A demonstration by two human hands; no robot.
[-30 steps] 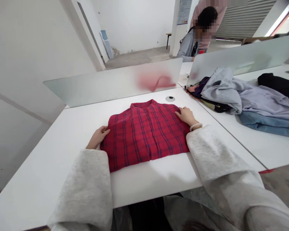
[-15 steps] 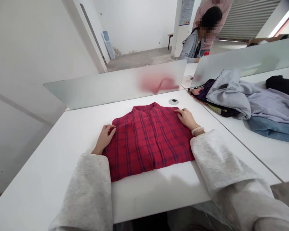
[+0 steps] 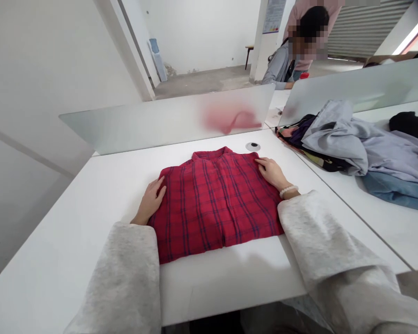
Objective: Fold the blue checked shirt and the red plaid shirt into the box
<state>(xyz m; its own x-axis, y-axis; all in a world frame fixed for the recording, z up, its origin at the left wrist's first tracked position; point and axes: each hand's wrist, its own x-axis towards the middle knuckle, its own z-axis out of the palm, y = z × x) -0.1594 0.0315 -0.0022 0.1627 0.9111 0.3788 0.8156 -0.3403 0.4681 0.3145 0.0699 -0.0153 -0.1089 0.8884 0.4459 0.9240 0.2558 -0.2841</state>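
Note:
A red shirt [image 3: 212,204] with dark blue plaid lines lies folded and flat on the white table, its collar pointing away from me. My left hand [image 3: 152,198] rests along the shirt's left edge near the shoulder, fingers stretched out and touching the cloth. On the opposite side, my right hand [image 3: 271,171] lies on the right shoulder edge, fingers extended, with a white bead bracelet [image 3: 288,191] at the wrist. Neither hand grips the fabric. Both forearms are in light grey sleeves.
A frosted divider [image 3: 142,125] stands along the table's [image 3: 80,222] back edge, with a blurred red shape behind it. A cable hole [image 3: 253,146] sits beyond the shirt. Heaped clothes [image 3: 344,134] lie on the right-hand table. Two people [image 3: 282,65] are behind the dividers.
My left fingers have straightened and slid slightly up along the shirt's edge, and its left shoulder corner now looks squarer. The right hand has barely moved; the view shifted a little.

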